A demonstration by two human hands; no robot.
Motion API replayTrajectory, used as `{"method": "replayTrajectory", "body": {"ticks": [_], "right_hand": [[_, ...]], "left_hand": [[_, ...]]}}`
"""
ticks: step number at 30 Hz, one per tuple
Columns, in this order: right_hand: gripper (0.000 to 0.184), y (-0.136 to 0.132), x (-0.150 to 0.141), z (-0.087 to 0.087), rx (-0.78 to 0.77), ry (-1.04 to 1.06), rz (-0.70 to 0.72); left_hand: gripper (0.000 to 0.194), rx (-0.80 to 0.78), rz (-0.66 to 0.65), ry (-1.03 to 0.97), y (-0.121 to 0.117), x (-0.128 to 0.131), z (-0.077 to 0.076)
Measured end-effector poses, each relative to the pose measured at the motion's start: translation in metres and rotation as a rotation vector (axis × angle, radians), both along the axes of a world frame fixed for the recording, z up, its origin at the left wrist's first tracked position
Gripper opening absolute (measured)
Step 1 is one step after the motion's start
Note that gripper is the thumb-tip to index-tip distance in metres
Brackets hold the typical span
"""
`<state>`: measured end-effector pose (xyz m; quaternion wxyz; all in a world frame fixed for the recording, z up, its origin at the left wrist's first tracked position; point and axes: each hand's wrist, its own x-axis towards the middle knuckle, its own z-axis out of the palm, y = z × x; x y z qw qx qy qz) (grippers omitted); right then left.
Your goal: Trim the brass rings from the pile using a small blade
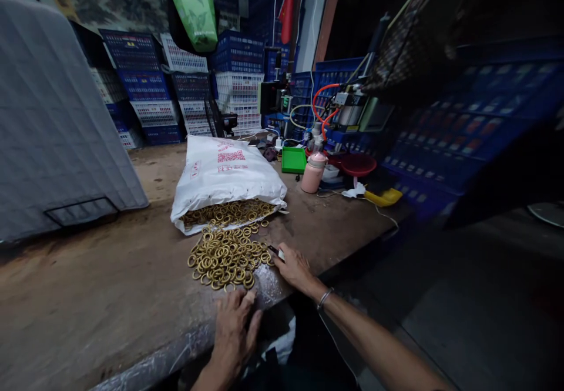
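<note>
A loose pile of brass-coloured rings point(227, 256) lies on the table in front of a white woven sack point(229, 173). More rings show inside the sack's mouth, which faces me. My left hand point(233, 326) rests at the table edge, fingertips by the near side of the pile, thumb apart from the fingers. At the right side of the pile, my right hand point(295, 266) is closed around a small tool with a dark tip and a whitish part point(277, 253). Its exact kind is unclear. The tip points at the rings.
Behind the sack stand a green tray point(294, 160), a pink bottle point(314, 173), a red dish point(358, 165) and a yellow scoop point(384, 197). A pale quilted panel point(66, 126) rises at the left. Stacked blue and white crates point(145, 82) line the back.
</note>
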<state>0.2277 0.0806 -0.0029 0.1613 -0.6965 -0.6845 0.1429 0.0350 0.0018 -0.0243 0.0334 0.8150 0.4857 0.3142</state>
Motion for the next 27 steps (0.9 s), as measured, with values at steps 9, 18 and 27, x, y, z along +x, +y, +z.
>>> {"method": "replayTrajectory", "body": {"ticks": [9,18,27], "right_hand": [[0.014,-0.001,-0.007,0.007,0.003,-0.142,0.02],[0.007,-0.005,-0.006,0.012,0.0,0.222,0.016],[0.009,-0.051,-0.054,0.015,-0.467,1.11,0.076]], "left_hand": [[0.022,0.055,0.114,0.003,0.013,0.002,-0.002],[0.03,0.079,0.032,-0.326,-0.015,0.003,-0.01],[0.023,-0.092,-0.006,-0.494,-0.015,0.002,0.007]]}}
